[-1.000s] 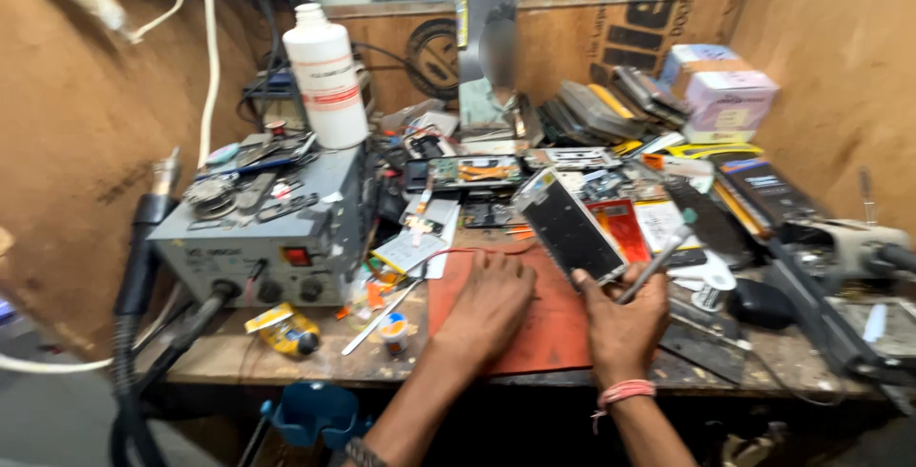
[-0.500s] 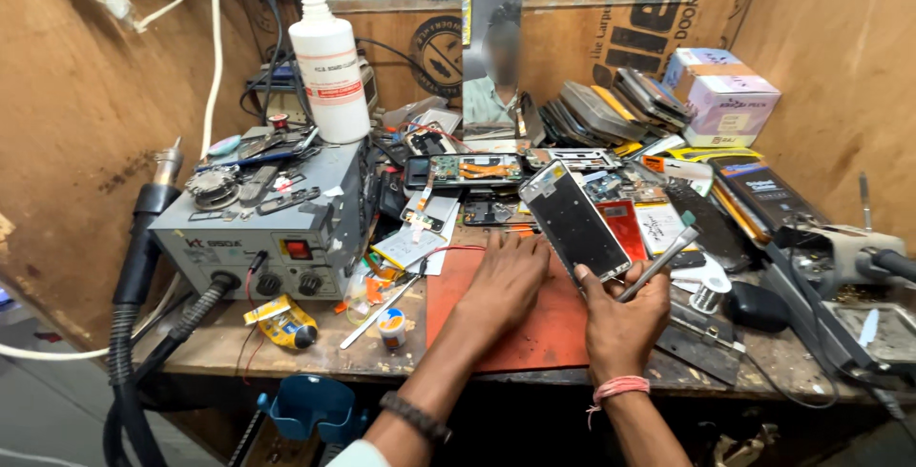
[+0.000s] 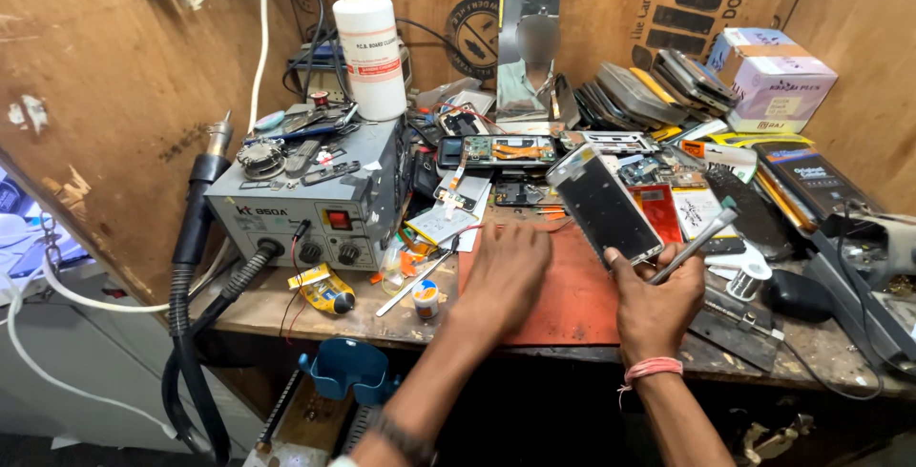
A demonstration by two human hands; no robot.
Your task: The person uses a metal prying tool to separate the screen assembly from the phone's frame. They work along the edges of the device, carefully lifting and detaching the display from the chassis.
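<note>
Left arm: my bare forearm reaches up and forward from the lower edge, a dark band at the wrist.
Left hand (image 3: 504, 271): palm down, fingers together and stretched flat, pointing away from me; it grips nothing.
Right arm: my forearm rises nearly straight, a pink thread band around the wrist.
Right hand (image 3: 658, 300): fingers curled closed, thumb raised, knuckles toward me, clamped in a grip.
</note>
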